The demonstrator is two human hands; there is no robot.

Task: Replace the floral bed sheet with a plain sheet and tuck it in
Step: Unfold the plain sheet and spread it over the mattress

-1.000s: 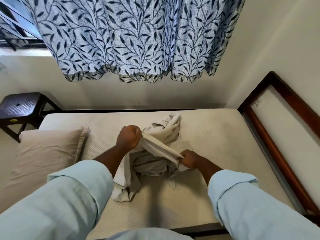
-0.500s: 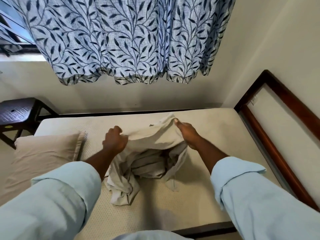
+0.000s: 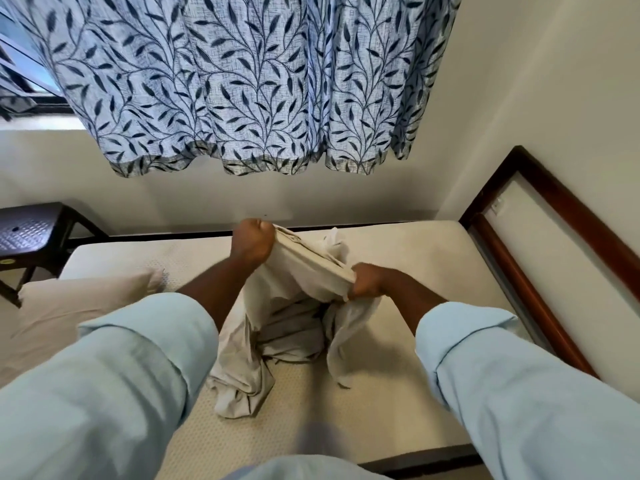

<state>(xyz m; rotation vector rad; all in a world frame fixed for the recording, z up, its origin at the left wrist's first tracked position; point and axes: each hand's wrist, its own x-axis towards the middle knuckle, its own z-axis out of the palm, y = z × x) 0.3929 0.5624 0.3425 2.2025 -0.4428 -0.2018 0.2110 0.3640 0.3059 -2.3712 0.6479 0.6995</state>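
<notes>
No legible text. Yellow sticker on the dark stool and pale tag inside the wooden bed frame: both too small to read.

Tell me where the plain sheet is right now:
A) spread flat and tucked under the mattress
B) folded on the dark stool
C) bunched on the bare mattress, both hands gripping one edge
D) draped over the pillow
C: the left hand and right hand each grip a stretched edge of the plain sheet, and the rest lies heaped on the bare mattress.
</notes>
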